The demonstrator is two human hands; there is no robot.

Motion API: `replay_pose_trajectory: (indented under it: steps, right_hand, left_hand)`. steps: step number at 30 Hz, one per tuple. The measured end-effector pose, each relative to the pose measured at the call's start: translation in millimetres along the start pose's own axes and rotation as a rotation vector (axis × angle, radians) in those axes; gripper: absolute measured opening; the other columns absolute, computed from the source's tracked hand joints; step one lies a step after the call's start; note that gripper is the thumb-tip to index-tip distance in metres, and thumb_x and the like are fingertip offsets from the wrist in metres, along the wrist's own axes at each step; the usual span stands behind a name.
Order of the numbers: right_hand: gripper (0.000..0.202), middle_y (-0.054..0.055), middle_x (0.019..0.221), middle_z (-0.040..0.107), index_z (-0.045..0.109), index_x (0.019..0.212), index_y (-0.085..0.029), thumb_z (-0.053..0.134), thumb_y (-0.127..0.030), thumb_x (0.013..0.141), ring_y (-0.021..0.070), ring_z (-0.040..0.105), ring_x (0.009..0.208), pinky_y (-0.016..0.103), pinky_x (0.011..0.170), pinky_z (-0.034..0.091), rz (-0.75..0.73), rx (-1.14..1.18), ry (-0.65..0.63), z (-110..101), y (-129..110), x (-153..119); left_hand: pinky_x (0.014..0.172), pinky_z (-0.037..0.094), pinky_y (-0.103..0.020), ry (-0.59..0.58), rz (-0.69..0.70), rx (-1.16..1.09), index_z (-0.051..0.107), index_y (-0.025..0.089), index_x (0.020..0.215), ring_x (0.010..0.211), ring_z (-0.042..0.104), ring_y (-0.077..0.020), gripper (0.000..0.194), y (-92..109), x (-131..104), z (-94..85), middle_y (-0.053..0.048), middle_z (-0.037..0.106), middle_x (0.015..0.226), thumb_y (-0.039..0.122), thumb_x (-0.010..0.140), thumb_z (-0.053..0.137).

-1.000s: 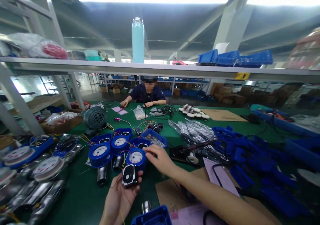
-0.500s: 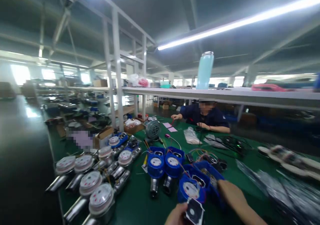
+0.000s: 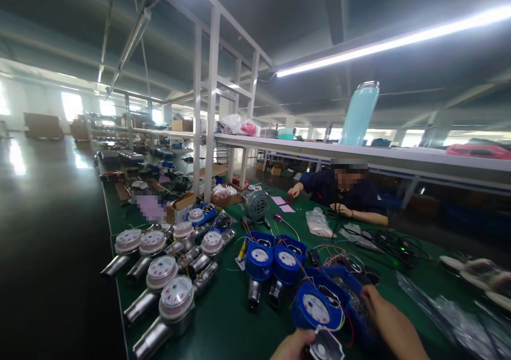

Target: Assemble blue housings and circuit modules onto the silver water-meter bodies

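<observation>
My left hand [image 3: 294,345], at the bottom edge, grips a dark square cover [image 3: 326,345] with a whitish rim. Just beyond it lies a blue water meter [image 3: 316,305] with a round white dial and loose coloured wires. My right hand [image 3: 393,320] is over the near right side of a blue parts bin [image 3: 346,281] holding small metal pieces. Its fingers look bent together; whatever they may hold is hidden. Two more blue meters, one [image 3: 259,261] beside the other [image 3: 288,264], stand further left with their metal pipe ends toward me.
Several metal meters with clear-capped dials [image 3: 176,296] cover the left bench. A grey round device [image 3: 256,205] stands behind the blue meters. Plastic bags [image 3: 451,317] lie at right. Across the bench a co-worker [image 3: 343,189] sits under a shelf [image 3: 311,148] carrying a light-blue bottle [image 3: 360,112].
The view has swung left, so the bench appears shifted right. The dark cover is tilted differently in my left hand. My right hand stays by the blue bin.
</observation>
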State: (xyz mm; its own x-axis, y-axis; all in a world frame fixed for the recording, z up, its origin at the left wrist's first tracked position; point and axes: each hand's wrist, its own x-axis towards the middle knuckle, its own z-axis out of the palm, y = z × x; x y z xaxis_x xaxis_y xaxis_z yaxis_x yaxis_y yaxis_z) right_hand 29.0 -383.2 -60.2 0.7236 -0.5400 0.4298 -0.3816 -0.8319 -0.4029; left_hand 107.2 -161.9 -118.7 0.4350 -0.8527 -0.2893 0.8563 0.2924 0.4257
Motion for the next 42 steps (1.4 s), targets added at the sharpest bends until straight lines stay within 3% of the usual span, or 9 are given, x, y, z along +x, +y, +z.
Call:
replay_pose_trajectory:
  steps: [6, 12, 16, 21, 22, 25, 27, 32, 42]
  right_hand:
    - [0.031, 0.008, 0.087, 0.067, 0.069, 0.084, -0.024, 0.048, -0.046, 0.081, 0.0241, 0.065, 0.085, 0.036, 0.077, 0.052, -0.157, 0.284, -0.085, -45, -77, -9]
    - [0.025, 0.004, 0.081, 0.066, 0.065, 0.089, -0.019, 0.06, -0.041, 0.078, 0.017, 0.062, 0.074, 0.028, 0.068, 0.051, -0.037, 0.603, -0.22, -57, -125, -44]
    - [0.019, 0.003, 0.072, 0.067, 0.065, 0.076, -0.018, 0.064, -0.037, 0.074, 0.0155, 0.061, 0.066, 0.026, 0.061, 0.051, -0.024, 0.655, -0.255, -63, -130, -46]
    - [0.011, 0.003, 0.07, 0.065, 0.061, 0.069, -0.019, 0.064, -0.029, 0.07, 0.015, 0.06, 0.066, 0.025, 0.061, 0.05, -0.031, 0.691, 0.298, -91, -121, -40]
    - [0.009, 0.002, 0.068, 0.064, 0.06, 0.066, -0.019, 0.063, -0.027, 0.069, 0.0149, 0.06, 0.065, 0.025, 0.06, 0.05, -0.048, 0.693, 0.261, -94, -119, -42]
    - [0.004, 0.001, 0.063, 0.063, 0.06, 0.061, -0.018, 0.061, -0.017, 0.065, 0.0144, 0.059, 0.06, 0.024, 0.056, 0.049, -0.063, 0.569, -0.154, -87, -117, -55]
    - [0.005, 0.001, 0.063, 0.065, 0.064, 0.065, -0.018, 0.06, -0.017, 0.067, 0.0144, 0.06, 0.058, 0.024, 0.055, 0.049, -0.006, 0.511, -0.277, -74, -118, -63]
    - [0.01, 0.003, 0.073, 0.069, 0.066, 0.073, -0.017, 0.059, -0.023, 0.077, 0.0153, 0.064, 0.069, 0.026, 0.065, 0.052, -0.113, 0.625, -0.196, -52, -128, -63]
    - [0.01, 0.003, 0.073, 0.069, 0.066, 0.073, -0.017, 0.058, -0.02, 0.078, 0.0145, 0.064, 0.071, 0.026, 0.067, 0.051, -0.288, 0.621, -0.196, -59, -135, -57]
  left_hand:
    - [0.04, 0.029, -0.021, -0.108, -0.233, 0.143, 0.061, 0.005, 0.089, 0.045, 0.054, -0.0141, 0.047, 25, -48, 25.3, -0.011, 0.063, 0.069, 0.049, 0.075, 0.052]
    - [0.038, 0.021, -0.017, -0.071, -0.198, 0.202, 0.062, 0.005, 0.099, 0.038, 0.048, -0.0072, 0.046, 43, -73, 44.0, -0.007, 0.062, 0.068, 0.041, 0.086, 0.037]
    - [0.039, 0.021, -0.018, -0.077, -0.198, 0.239, 0.063, 0.004, 0.098, 0.037, 0.046, -0.0069, 0.044, 40, -74, 44.3, -0.008, 0.062, 0.069, 0.039, 0.086, 0.038]
    - [0.04, 0.023, -0.019, -0.069, -0.146, 0.253, 0.061, 0.009, 0.093, 0.04, 0.049, -0.0091, 0.033, 41, -75, 44.3, -0.006, 0.063, 0.072, 0.036, 0.083, 0.045]
    - [0.04, 0.024, -0.019, -0.058, -0.147, 0.239, 0.06, 0.009, 0.094, 0.04, 0.049, -0.0093, 0.034, 41, -75, 45.0, -0.006, 0.062, 0.069, 0.037, 0.084, 0.044]
    - [0.042, 0.027, -0.018, -0.042, -0.161, 0.194, 0.059, 0.008, 0.097, 0.041, 0.049, -0.0091, 0.037, 43, -76, 47.2, -0.005, 0.06, 0.066, 0.038, 0.085, 0.041]
    - [0.042, 0.027, -0.018, -0.06, -0.176, 0.19, 0.059, 0.008, 0.098, 0.041, 0.049, -0.0088, 0.039, 42, -76, 48.1, -0.005, 0.06, 0.066, 0.039, 0.086, 0.039]
    - [0.041, 0.025, -0.019, -0.073, -0.199, 0.258, 0.056, 0.012, 0.088, 0.039, 0.049, -0.0085, 0.03, 38, -77, 47.6, -0.004, 0.061, 0.068, 0.037, 0.087, 0.04]
    - [0.039, 0.025, -0.019, -0.091, -0.165, 0.26, 0.055, 0.013, 0.083, 0.039, 0.048, -0.009, 0.025, 40, -79, 50.4, -0.002, 0.061, 0.063, 0.037, 0.081, 0.051]
